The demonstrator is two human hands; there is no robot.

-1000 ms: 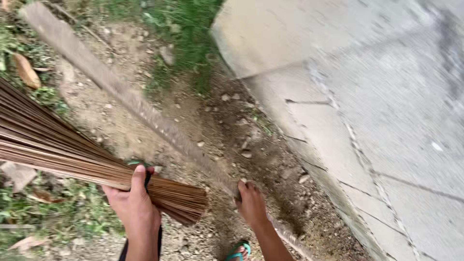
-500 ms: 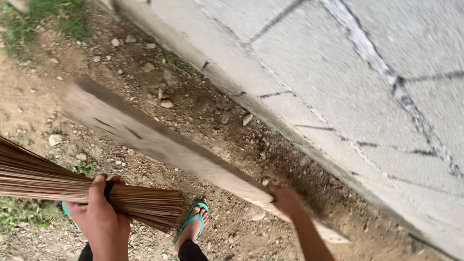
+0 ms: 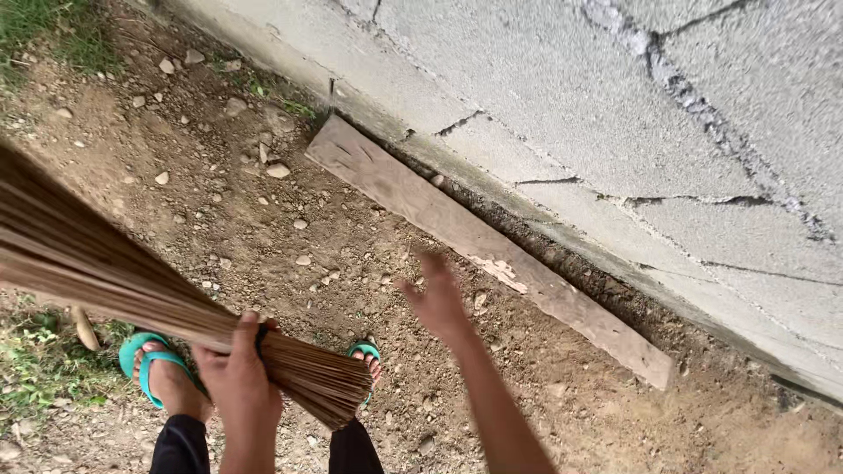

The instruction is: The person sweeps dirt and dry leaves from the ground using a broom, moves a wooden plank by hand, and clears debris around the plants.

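Bare arms, dark trousers, sandals
Teal flip-flops [image 3: 149,360] on both feet; black trouser legs [image 3: 182,445] reach the ankles; no sleeves.

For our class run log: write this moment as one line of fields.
left hand: grips stick broom | right hand: open, empty, above dirt | wooden plank: flat on ground beside concrete edge

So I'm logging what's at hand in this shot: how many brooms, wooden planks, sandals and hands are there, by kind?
Stick broom: 1, gripped by the left hand
Wooden plank: 1, lying on the dirt along the concrete edge
Teal sandals: 2
Hands: 2, the right hand open and empty
Total: 6
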